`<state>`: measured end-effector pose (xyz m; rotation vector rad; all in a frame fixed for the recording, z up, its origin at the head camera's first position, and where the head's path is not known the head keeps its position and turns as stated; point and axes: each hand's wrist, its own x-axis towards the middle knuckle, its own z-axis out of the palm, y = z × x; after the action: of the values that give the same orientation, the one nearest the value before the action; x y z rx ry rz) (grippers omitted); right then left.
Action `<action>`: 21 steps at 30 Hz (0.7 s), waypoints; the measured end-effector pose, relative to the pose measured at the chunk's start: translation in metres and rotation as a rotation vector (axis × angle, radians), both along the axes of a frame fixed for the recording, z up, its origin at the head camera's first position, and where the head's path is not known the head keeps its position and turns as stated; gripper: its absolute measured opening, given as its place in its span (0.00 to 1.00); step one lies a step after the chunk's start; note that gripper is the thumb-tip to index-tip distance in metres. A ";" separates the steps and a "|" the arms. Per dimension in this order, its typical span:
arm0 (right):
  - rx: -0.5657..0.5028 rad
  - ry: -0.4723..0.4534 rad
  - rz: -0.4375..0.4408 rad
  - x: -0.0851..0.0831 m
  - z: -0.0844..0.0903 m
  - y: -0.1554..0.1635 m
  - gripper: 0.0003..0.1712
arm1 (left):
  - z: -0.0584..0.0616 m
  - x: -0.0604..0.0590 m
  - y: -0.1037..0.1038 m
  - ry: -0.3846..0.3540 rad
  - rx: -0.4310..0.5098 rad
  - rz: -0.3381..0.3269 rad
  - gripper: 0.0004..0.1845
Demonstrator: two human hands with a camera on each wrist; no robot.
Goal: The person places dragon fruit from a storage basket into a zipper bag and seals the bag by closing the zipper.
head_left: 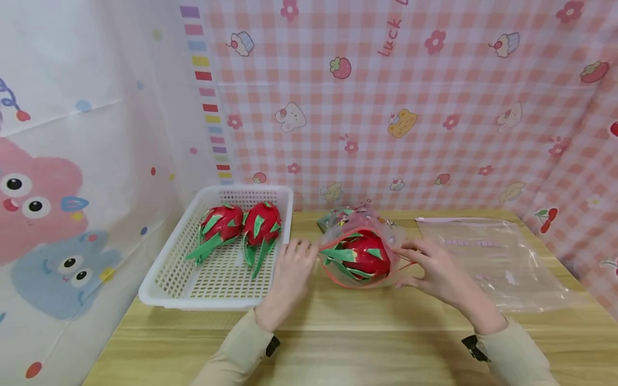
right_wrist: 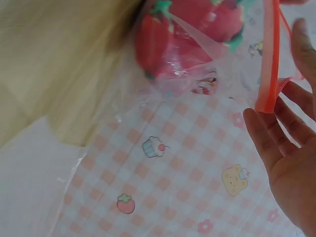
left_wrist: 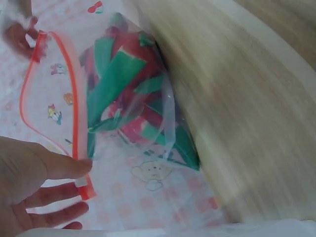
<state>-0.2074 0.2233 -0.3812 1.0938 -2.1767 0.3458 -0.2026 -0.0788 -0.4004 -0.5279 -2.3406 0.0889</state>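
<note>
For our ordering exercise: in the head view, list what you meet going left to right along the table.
White basket with two dragon fruits → left hand → zip bag holding a dragon fruit → right hand → empty clear bag.

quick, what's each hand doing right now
Left hand: pinches the zip bag by its red rim.
Right hand: fingers on the rim's other end; grip unclear.
</note>
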 end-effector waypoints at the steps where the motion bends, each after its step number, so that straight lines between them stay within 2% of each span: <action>1: 0.020 0.018 -0.002 0.001 -0.001 0.001 0.34 | 0.000 -0.001 0.000 -0.010 -0.006 0.003 0.23; 4: 0.059 0.062 -0.013 0.003 -0.005 0.004 0.28 | 0.000 -0.004 0.000 -0.018 -0.020 0.019 0.15; 8: 0.039 0.087 -0.042 0.003 -0.011 0.011 0.17 | -0.001 -0.004 -0.003 -0.050 -0.050 0.045 0.13; 14: 0.024 0.022 -0.119 -0.001 -0.019 0.024 0.14 | -0.003 0.002 -0.004 -0.074 -0.070 0.033 0.11; 21: -0.011 -0.025 -0.155 -0.009 -0.022 0.030 0.15 | -0.007 0.008 -0.004 -0.039 -0.113 0.010 0.10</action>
<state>-0.2164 0.2538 -0.4036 0.9126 -2.2622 0.3021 -0.1943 -0.0827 -0.4070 -0.5783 -2.3868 0.2182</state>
